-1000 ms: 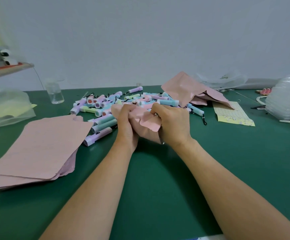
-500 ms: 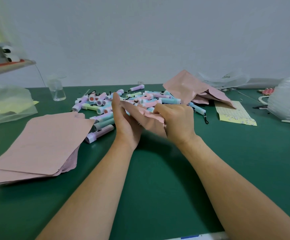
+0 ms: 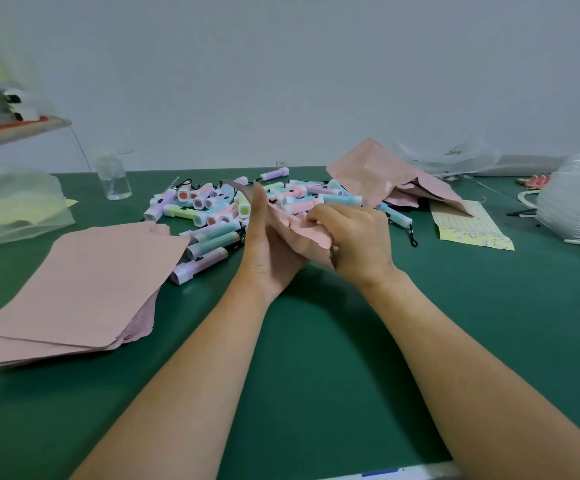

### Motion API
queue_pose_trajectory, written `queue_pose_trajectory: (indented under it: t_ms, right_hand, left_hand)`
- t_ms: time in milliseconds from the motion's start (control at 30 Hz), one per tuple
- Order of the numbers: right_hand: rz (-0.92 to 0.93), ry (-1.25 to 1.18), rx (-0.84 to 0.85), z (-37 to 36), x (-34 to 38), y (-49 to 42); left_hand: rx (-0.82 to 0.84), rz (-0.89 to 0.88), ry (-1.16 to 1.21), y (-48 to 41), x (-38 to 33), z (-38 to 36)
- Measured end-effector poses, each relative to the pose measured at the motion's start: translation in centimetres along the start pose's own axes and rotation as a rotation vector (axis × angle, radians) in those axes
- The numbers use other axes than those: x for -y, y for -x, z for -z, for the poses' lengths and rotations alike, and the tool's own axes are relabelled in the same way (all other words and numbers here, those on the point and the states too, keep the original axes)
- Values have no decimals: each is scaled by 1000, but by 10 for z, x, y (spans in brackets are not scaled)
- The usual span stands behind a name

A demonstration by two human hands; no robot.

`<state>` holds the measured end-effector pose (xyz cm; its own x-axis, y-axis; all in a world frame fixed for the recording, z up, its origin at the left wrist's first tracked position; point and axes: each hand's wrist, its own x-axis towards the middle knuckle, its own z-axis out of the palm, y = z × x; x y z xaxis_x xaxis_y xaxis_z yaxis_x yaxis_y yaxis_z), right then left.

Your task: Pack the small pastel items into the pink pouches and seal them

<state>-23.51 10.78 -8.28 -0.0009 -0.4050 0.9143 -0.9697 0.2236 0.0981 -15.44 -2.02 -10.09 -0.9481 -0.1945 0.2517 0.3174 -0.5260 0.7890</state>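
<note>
Head view: I log one pink pouch point(image 3: 299, 230), crumpled, held just in front of the pile of pastel items point(image 3: 226, 209), above the green table point(image 3: 316, 358). Right hand point(image 3: 354, 240): fingers curled round the pouch's near end, gripping it. Left hand point(image 3: 268, 244): fingers straight and upright, flat against the pouch's left face, not curled. Stack of flat pink pouches point(image 3: 80, 282): left of the pile, its edge just beside the nearest items. More pink pouches point(image 3: 385, 178): heaped at the pile's right. Clear jar point(image 3: 113, 178): left of the pile, farther back.
</note>
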Motion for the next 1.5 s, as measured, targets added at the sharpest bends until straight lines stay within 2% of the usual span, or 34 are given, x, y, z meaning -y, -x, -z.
queue_pose_trajectory:
  t_ms: [200, 367, 433, 567, 733, 800, 900, 1033, 1100, 1200, 1300, 1500]
  right_hand:
    - [-108, 27, -40, -3, 3, 1]
    - [-408, -101, -37, 4, 0, 0]
    - [-475, -136, -20, 4, -2, 0]
    - [-429, -170, -48, 3, 2, -1]
    - [-416, -174, -135, -4, 15, -6]
    - [-414, -153, -98, -5, 14, -7]
    - [-313, -116, -7, -4, 12, -8]
    - [-235, -288, 133, -4, 12, -9]
    - [-297, -417, 253, -5, 16, -9]
    - [-500, -693, 438, -4, 24, -8]
    - [-543, -911, 486, 2, 33, -6]
    - [-582, -806, 365, -6, 46, -11]
  left_hand:
    - [-67, -65, -30, 0, -1, 1]
    - [-253, -138, 29, -2, -4, 5]
    - [-299, -162, 100, -3, -8, 11]
    - [-383, -216, 265, -3, -15, 16]
    - [-469, -225, 266, -5, -13, 13]
    - [-516, -225, 262, -5, -12, 14]
    - [-545, -224, 232, -6, -12, 19]
    - [-496, -201, 163, -6, -8, 20]
    - [-457, -203, 137, -5, -8, 20]
    - [-400, -193, 104, -3, -8, 19]
    - [-373, -159, 65, -2, -8, 22]
    - [-419, -156, 115, -2, -8, 20]
